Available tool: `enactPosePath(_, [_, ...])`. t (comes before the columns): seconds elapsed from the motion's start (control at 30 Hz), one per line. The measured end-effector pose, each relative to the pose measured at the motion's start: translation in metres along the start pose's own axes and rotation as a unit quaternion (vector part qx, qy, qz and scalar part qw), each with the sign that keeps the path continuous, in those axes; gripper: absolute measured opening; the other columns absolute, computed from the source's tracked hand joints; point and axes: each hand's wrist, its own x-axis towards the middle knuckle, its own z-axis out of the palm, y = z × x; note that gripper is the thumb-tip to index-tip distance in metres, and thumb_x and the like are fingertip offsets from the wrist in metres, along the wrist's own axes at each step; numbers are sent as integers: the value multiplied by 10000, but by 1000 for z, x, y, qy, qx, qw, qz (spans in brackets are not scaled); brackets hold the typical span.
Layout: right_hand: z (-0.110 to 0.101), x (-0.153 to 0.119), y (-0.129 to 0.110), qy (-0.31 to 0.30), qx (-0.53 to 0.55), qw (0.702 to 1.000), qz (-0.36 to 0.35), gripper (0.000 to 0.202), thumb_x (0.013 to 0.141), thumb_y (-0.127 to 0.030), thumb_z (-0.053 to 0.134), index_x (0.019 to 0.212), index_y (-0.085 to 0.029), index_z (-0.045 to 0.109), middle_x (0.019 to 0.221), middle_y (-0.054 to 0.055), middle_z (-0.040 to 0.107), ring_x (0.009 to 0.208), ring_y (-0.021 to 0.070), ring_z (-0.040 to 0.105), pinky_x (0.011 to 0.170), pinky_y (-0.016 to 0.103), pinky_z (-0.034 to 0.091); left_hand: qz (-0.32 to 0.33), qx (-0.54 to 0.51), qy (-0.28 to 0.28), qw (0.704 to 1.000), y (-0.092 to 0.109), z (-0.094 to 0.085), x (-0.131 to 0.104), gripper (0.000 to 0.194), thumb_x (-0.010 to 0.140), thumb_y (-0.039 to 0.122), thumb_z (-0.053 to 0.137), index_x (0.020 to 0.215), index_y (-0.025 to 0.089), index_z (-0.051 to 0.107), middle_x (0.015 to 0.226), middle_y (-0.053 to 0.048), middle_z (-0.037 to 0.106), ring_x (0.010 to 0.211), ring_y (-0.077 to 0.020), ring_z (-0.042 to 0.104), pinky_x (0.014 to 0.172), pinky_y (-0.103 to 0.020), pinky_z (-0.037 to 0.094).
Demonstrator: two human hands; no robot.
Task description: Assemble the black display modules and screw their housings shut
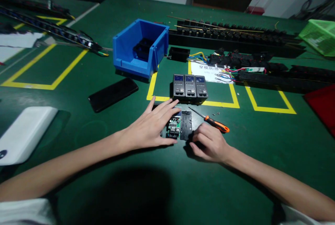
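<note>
A green circuit board (173,126) with black sockets lies on the table. My left hand (154,124) spreads over it, fingers apart, and covers its left part. Along the board's right side is a flat black plastic cover (186,126). Just right of that cover rests my right hand (209,143), its fingers curled in; whatever they may hold is hidden. An orange and black screwdriver (216,124) lies behind my right hand, and small screws (216,114) are beyond it. Three dark grey modules (190,87) with small screens stand in a row behind the board.
An open blue bin (133,65) with black parts stands at the back. To the left are a black phone (113,94) and a white box-shaped device (28,134). Black strips (235,40) and wires (227,75) line the far right; a green basket (320,36) sits beyond.
</note>
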Motion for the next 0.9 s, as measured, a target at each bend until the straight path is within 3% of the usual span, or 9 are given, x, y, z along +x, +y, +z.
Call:
enactPosePath(0.13, [3, -6, -1, -1, -22, 996, -81, 304, 858, -211, 607, 583, -199, 479, 542, -22, 464, 519, 124, 386, 500, 302, 266, 0, -8, 39, 999, -4, -3, -8, 711, 815, 545, 604, 1388, 188, 381, 1533, -163, 359, 1443, -344, 296, 1177, -630, 159])
enactPosePath(0.27, [5, -8, -1, -24, -8, 994, -103, 353, 876, -201, 591, 551, -198, 456, 497, -44, 438, 472, 105, 360, 504, 307, 256, 13, -50, 155, 987, -17, 5, -21, 548, 811, 386, 633, 1288, 186, 452, 1442, -161, 445, 1393, -311, 370, 1155, -541, 307])
enactPosePath(0.37, [5, -8, 0, -46, 3, 994, -103, 359, 897, -211, 565, 555, -198, 458, 485, -48, 446, 460, 101, 370, 510, 304, 267, -18, -73, 206, 976, -27, 17, -29, 493, 817, 345, 618, 1260, 190, 468, 1421, -154, 443, 1380, -311, 373, 1142, -540, 327])
enactPosePath(0.53, [5, -8, 2, -65, 12, 992, -105, 375, 922, -235, 535, 560, -198, 446, 479, -54, 448, 442, 90, 363, 511, 294, 264, -41, -103, 166, 980, -35, 26, -29, 538, 839, 390, 587, 1315, 204, 421, 1457, -153, 385, 1383, -309, 358, 1144, -537, 323])
enactPosePath(0.77, [4, -8, 2, -93, 4, 990, -109, 364, 936, -266, 514, 580, -203, 475, 499, -44, 468, 463, 101, 402, 512, 293, 286, -19, -110, 104, 988, -37, 25, -26, 773, 754, 454, 676, 1391, 223, 306, 1484, -180, 315, 1387, -344, 339, 1133, -558, 336])
enactPosePath(0.9, [4, -6, 1, -101, -9, 990, -99, 371, 947, -270, 496, 583, -205, 483, 504, -39, 477, 469, 105, 416, 512, 297, 292, -17, -103, 85, 991, -34, 22, -27, 797, 748, 448, 690, 1401, 231, 288, 1484, -182, 314, 1392, -353, 334, 1134, -569, 333])
